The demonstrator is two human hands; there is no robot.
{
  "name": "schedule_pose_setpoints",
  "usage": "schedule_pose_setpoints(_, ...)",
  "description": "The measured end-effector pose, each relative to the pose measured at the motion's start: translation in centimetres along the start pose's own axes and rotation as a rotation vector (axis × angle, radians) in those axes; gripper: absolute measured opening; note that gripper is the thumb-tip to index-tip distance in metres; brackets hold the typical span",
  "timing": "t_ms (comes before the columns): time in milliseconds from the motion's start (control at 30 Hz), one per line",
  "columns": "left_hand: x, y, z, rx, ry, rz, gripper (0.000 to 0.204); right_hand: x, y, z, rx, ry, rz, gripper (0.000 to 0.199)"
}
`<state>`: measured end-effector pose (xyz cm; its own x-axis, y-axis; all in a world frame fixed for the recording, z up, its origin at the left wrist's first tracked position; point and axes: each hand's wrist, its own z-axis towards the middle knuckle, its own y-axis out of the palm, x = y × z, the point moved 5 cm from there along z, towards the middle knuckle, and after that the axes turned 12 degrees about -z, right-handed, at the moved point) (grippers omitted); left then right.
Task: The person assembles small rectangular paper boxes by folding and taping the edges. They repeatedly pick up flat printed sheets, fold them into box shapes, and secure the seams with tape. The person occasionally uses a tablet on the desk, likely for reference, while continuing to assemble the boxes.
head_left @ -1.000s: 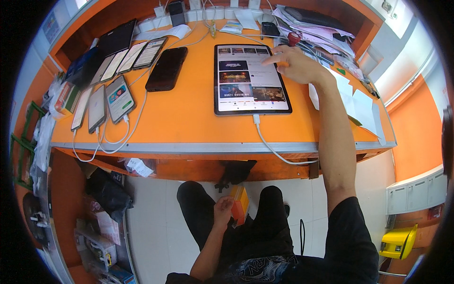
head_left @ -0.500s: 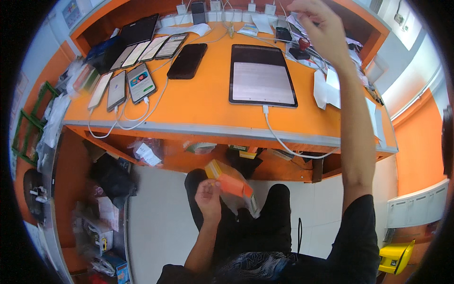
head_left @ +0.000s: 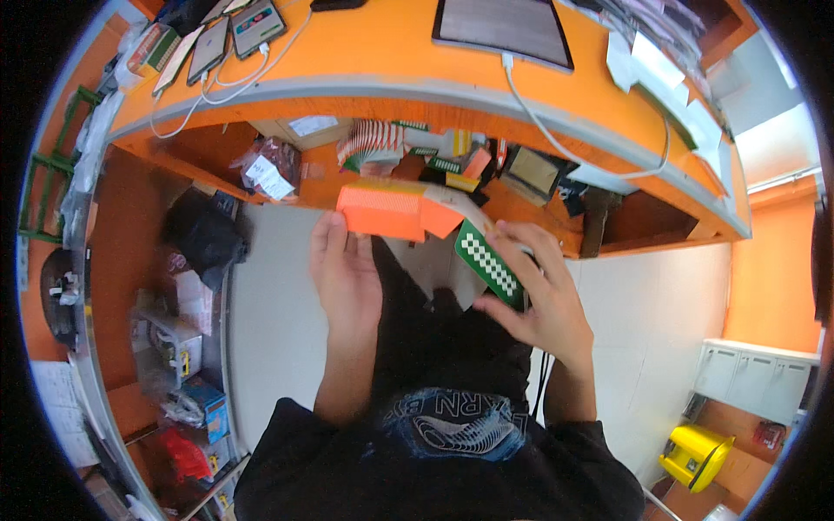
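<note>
Head view looks straight down into the lap here, and both hands are on a small orange box (head_left: pixel 395 210) held up just below the edge of the orange tabletop (head_left: pixel 365 52). The left hand (head_left: pixel 347 276) has the fingers wrapped around the orange end from underneath, thumb side up against the box, so that's a closed grip on it. The right hand (head_left: pixel 540 300) is at the other end, fingers curled around a green and white checkered flap (head_left: pixel 491 265) that sticks out at an angle from the box; it looks like the opened end or a sleeve, can't tell which for sure.

My guess on handling: it's thin cardboard, so light, a bit stiff along the edges but easy to crush if you squeeze the flat faces. Best place to hold is the long edges or corners of the orange part, and go gentle on that checkered flap because it'd crease or tear at the fold. Surface looks glossy-ish, so maybe a little slippery.

Around it: a tablet (head_left: pixel 504 30) plugged into a white cable (head_left: pixel 556 130) up on the tabletop, a few phones (head_left: pixel 230 35) off to the left, and a shelf under the tabletop stuffed with little packages (head_left: pixel 408 152). There's a yellow bin (head_left: pixel 695 456) on the floor to the right.
</note>
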<state>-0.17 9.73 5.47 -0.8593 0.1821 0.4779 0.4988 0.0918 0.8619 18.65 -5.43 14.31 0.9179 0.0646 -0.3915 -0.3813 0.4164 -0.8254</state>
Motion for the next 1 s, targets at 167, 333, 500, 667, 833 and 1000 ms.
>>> schedule_pose_setpoints(167, -0.3, 0.1, -1.5, 0.019, -0.057, 0.028, 0.011, -0.6, 1.3, 0.0, 0.154, 0.031, -0.092, 0.049)
schedule_pose_setpoints(333, -0.5, 0.4, -2.6, -0.023, -0.064, 0.063, 0.011, -0.9, 2.1, 0.9, 0.283, 0.030, -0.237, 0.040)
schedule_pose_setpoints(500, -0.4, 0.2, -3.1, -0.152, -0.161, 0.364, 0.023, 1.4, 3.2, 0.6, 0.302, 0.011, -0.341, 0.032)
schedule_pose_setpoints(667, 1.4, 3.6, -5.9, -0.546, 0.375, 1.739, 0.038, 2.3, 3.8, 0.2, 0.111, -0.108, -0.414, 0.024)
schedule_pose_setpoints(833, -2.7, 5.8, -6.2, -1.023, 0.612, 1.812, 0.036, 1.3, 3.9, 0.7, -0.053, -0.268, -0.380, 0.021)
schedule_pose_setpoints(1000, -5.3, 1.2, -4.2, -1.072, 0.457, 1.832, 0.039, 0.0, 3.4, 0.4, 0.041, -0.281, -0.398, 0.028)
